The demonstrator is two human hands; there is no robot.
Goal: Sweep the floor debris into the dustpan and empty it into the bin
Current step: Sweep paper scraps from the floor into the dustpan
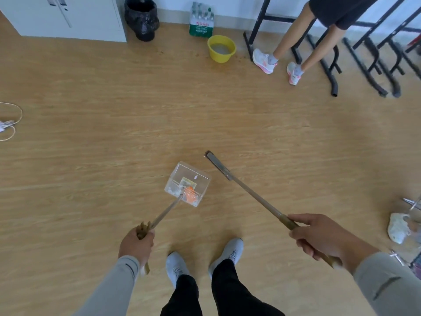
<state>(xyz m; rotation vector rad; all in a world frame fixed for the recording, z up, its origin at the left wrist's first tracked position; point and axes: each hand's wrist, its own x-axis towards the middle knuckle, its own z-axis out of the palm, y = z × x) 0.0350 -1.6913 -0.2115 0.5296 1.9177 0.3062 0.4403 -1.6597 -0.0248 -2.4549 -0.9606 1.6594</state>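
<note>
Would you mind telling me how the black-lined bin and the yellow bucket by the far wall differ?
The bin is taller, wrapped in a crumpled black bag; the yellow bucket is lower, with bare plastic walls. The bin stands beside the white cabinet, the bucket before the pack of bottles. Both stand upright on the floor, mouths open.

Bare floor (pixel 159 106) lies open toward the bin (pixel 141 18); yellow bucket (pixel 221 48) and table legs (pixel 328 65) crowd the right.

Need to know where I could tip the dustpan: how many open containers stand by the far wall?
2. A black-bagged round bin beside the white cabinet, and a yellow plastic bucket right of the wrapped bottle pack. Others may lie outside the frame.
</note>
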